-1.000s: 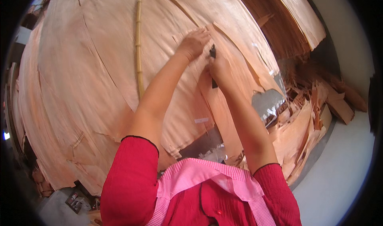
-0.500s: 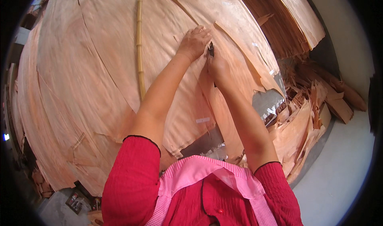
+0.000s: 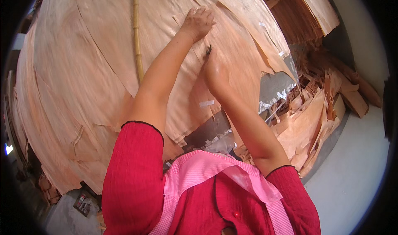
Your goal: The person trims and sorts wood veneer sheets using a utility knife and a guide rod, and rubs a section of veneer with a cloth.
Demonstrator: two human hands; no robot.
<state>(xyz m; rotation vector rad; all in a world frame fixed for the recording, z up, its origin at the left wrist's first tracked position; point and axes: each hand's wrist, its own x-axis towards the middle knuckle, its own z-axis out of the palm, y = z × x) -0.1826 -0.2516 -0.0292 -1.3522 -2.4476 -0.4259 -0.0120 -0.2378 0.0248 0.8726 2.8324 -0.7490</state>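
Broad, thin sheets of reddish-tan wood veneer (image 3: 107, 40) overlap across the work surface in front of me. My left hand (image 3: 199, 24) lies on them at the upper middle, palm down, fingers stretched out and a little apart. Just nearer and to the right, my right hand (image 3: 215, 72) is closed round a dark tool (image 3: 208, 50). Only the tool's small black end shows past the fingers, so its kind is hidden. The right hand is close over the veneer; whether the tool touches it I cannot tell.
A jointed bamboo stick (image 3: 137, 36) lies across the sheets, left of my forearms. Torn veneer scraps (image 3: 311, 127) are heaped at the right, below a thick stack of veneer (image 3: 286, 15). A grey surface (image 3: 275, 88) with white tape bits shows past the sheet's ragged edge.
My left hand has slid up and slightly left, its fingers spreading. The right hand with the dark tool has shifted left, so the hands are farther apart. The view has also shifted a little.
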